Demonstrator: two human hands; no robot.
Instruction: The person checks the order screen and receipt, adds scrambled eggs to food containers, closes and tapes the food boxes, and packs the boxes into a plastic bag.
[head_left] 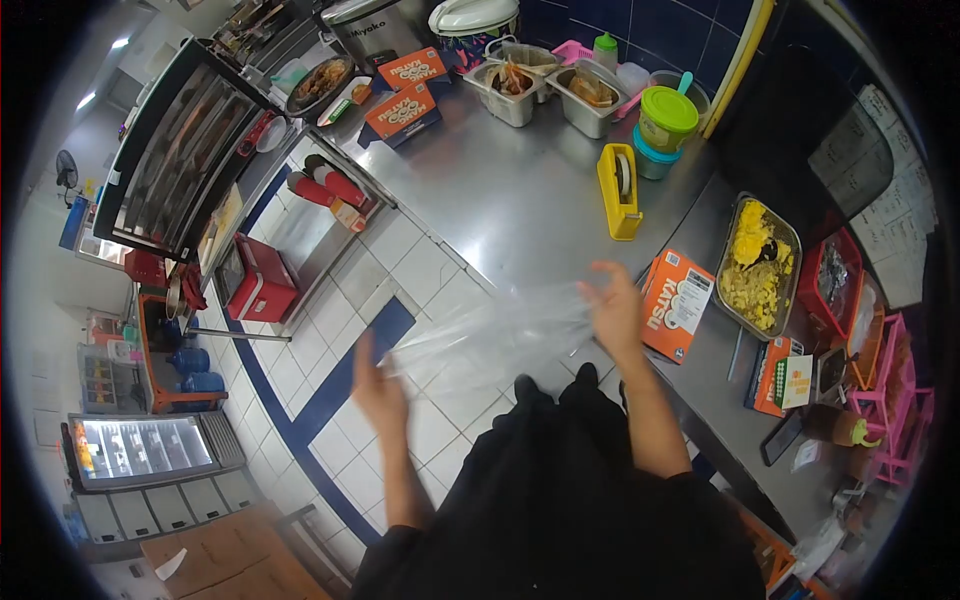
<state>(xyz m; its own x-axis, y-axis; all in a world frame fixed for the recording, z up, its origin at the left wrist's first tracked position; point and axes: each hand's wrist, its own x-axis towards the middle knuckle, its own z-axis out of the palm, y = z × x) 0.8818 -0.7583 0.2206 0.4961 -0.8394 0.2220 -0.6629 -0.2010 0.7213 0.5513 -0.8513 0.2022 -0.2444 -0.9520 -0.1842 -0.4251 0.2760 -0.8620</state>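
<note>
my right hand [617,310], fingers partly spread, pinches one end of a clear plastic bag [490,340] above the tiled floor [340,440]; my left hand [380,395] meets the other end, its grip too blurred to tell. on the steel counter [480,200], an orange box [678,305] lies beside my right hand, a yellow tape dispenser [620,195] beyond.

Clothing, one wearer: black top [590,510], plain, loose in cut, with short sleeves ending above the elbows; no print or badge visible. Lower garment: black, merging with the top, its edge hard to tell. Footwear: dark shoes [587,376], rounded toes, details too small to tell. Forearms: uncovered.
</note>
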